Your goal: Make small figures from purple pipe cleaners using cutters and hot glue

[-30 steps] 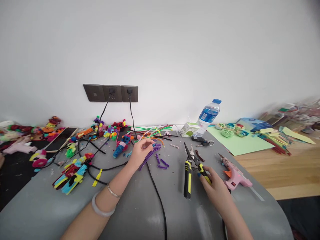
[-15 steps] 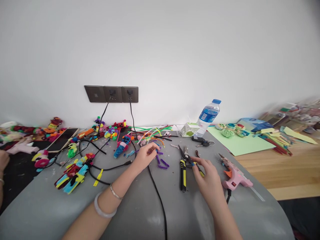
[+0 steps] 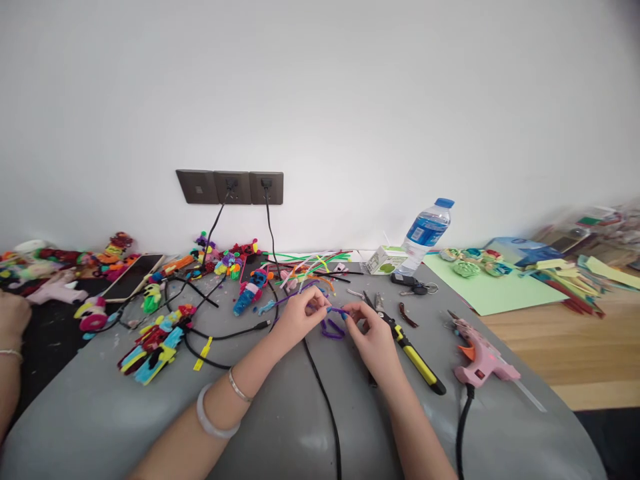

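Between my two hands a thin purple pipe cleaner (image 3: 339, 310) is stretched. My left hand (image 3: 304, 313) pinches its left end, with the fingers closed. The right end is between the thumb and fingers of my right hand (image 3: 369, 328). Bent purple pieces (image 3: 332, 331) lie on the grey table just below the fingertips. Black and yellow pliers (image 3: 417, 358) rest right of my right hand, partly hidden by it.
A pink glue gun (image 3: 484, 360) lies at the right, near green paper (image 3: 495, 287). Behind stand a water bottle (image 3: 426, 233) and a small box (image 3: 386, 260). Pipe-cleaner figures (image 3: 157, 343), cables and a phone (image 3: 134, 277) cover the left. Another person's hand (image 3: 13, 317) is at the far left.
My right hand has let go of the pliers and moved left to the purple pipe cleaner beside my left hand. The pliers now lie at a different angle. The view has shifted slightly.
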Tool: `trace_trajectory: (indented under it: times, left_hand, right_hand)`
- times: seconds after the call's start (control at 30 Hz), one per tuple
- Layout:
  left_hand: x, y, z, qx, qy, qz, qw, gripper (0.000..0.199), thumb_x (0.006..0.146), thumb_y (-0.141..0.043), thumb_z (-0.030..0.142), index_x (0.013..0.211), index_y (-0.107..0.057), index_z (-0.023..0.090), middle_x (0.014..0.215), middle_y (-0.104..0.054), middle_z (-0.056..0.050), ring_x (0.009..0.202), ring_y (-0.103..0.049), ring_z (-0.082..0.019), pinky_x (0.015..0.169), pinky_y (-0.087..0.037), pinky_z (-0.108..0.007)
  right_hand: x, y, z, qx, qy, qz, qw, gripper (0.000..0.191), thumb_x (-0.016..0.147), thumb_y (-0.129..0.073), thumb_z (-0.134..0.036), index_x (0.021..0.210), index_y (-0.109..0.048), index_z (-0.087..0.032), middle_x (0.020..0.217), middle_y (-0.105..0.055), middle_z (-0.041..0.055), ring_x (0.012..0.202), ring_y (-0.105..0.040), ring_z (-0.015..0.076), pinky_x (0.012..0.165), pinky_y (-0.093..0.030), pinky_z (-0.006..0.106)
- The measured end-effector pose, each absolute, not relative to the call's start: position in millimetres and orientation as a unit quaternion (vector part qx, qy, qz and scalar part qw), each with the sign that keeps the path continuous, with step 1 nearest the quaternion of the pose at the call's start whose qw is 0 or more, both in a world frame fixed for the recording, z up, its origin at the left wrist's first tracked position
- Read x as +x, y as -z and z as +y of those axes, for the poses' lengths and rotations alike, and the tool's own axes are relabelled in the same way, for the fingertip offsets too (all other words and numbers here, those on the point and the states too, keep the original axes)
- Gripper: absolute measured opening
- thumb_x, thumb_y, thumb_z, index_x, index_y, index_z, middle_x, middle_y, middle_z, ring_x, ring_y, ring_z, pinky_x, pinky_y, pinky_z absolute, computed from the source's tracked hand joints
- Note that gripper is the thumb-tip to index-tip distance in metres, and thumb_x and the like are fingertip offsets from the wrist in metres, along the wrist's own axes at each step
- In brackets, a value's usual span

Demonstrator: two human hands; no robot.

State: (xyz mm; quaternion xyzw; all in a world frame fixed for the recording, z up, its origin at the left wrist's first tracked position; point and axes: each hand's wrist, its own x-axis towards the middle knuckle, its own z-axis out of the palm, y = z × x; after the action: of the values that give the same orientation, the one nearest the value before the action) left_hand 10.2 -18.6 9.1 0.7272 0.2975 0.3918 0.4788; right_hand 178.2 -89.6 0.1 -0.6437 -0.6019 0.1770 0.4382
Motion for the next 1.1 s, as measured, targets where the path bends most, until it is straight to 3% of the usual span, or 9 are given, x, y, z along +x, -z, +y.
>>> trace_trajectory:
  times: [0.07,0.17,0.23,0.4,0.57,0.73,0.87,0.93,1.1]
  left_hand:
    - [8,-10,-16,0.740,-0.405,0.316,0.434,0.010,0.084,-0.053,0.018,0.075,-0.049,0.018,0.087,-0.065,-0.003,0.086,-0.063,-0.017,0.066,-0.047,-0.022]
    - [7,-13,-18,0.775,-0.411,0.316,0.363,0.008,0.087,-0.050,0.019,0.086,-0.057,0.018,0.088,-0.066,-0.004,0.084,-0.063,-0.017,0.069,-0.048,-0.025]
    - [10,-13,-25,0.810,-0.387,0.291,0.331,0.013,0.088,-0.049,0.016,0.093,-0.060,0.018,0.094,-0.067,-0.006,0.081,-0.063,-0.016,0.073,-0.050,-0.026]
    - [24,-13,-48,0.889,-0.340,0.141,0.272,0.023,0.086,-0.051,0.010,0.103,-0.064,0.020,0.103,-0.066,-0.008,0.101,-0.061,-0.019,0.091,-0.049,-0.030]
    - [28,-16,-57,0.910,-0.319,0.123,0.235,0.032,0.085,-0.054,0.010,0.115,-0.061,0.018,0.113,-0.062,-0.012,0.108,-0.058,-0.022,0.097,-0.048,-0.035]
    - [28,-18,-59,0.904,-0.314,0.107,0.268,0.024,0.082,-0.053,0.009,0.100,-0.065,0.019,0.104,-0.064,-0.010,0.102,-0.062,-0.020,0.093,-0.050,-0.029]
    - [25,-20,-58,0.913,-0.298,0.056,0.275,0.019,0.080,-0.050,0.005,0.077,-0.065,0.017,0.106,-0.063,-0.010,0.081,-0.063,-0.013,0.080,-0.051,-0.024]
    - [21,-22,-53,0.916,-0.290,0.065,0.269,0.022,0.080,-0.048,0.003,0.070,-0.062,0.017,0.102,-0.065,-0.010,0.086,-0.063,-0.015,0.080,-0.050,-0.024]
    - [3,-27,-29,0.880,-0.348,0.166,0.276,0.023,0.078,-0.048,0.004,0.081,-0.065,0.019,0.089,-0.065,-0.006,0.087,-0.062,-0.017,0.084,-0.049,-0.028]
  right_hand:
    - [184,7,-85,-0.650,-0.142,-0.613,0.426,0.023,0.082,-0.047,-0.022,0.097,-0.064,-0.019,0.094,-0.065,0.0071,0.085,-0.060,0.0226,0.076,-0.047,0.034]
    - [186,17,-81,-0.659,-0.087,-0.626,0.409,0.031,0.082,-0.043,-0.017,0.106,-0.063,-0.019,0.106,-0.062,0.0099,0.101,-0.058,0.0264,0.088,-0.046,0.042]
    - [185,21,-78,-0.665,-0.059,-0.631,0.395,0.033,0.082,-0.042,-0.014,0.108,-0.063,-0.019,0.107,-0.062,0.0109,0.103,-0.057,0.0275,0.091,-0.045,0.044]
    - [181,23,-75,-0.680,-0.034,-0.625,0.380,0.033,0.087,-0.039,-0.014,0.112,-0.060,-0.020,0.110,-0.061,0.0117,0.100,-0.055,0.0281,0.087,-0.045,0.045]
    - [182,27,-76,-0.682,-0.022,-0.630,0.372,0.036,0.086,-0.040,-0.013,0.116,-0.057,-0.024,0.113,-0.059,0.0102,0.100,-0.054,0.0281,0.085,-0.045,0.044]
    - [180,28,-75,-0.689,-0.003,-0.628,0.361,0.039,0.084,-0.039,-0.012,0.117,-0.057,-0.025,0.111,-0.059,0.0090,0.098,-0.053,0.0277,0.085,-0.045,0.044]
    - [179,25,-74,-0.704,-0.022,-0.607,0.367,0.037,0.086,-0.037,-0.014,0.115,-0.057,-0.023,0.112,-0.058,0.0098,0.099,-0.053,0.0278,0.088,-0.044,0.044]
    - [179,23,-75,-0.701,-0.041,-0.601,0.381,0.036,0.086,-0.036,-0.015,0.114,-0.058,-0.021,0.113,-0.059,0.0105,0.102,-0.052,0.0281,0.089,-0.044,0.045]
    - [179,20,-77,-0.679,-0.053,-0.605,0.412,0.033,0.086,-0.037,-0.016,0.111,-0.058,-0.021,0.113,-0.061,0.0108,0.109,-0.053,0.0278,0.093,-0.042,0.045]
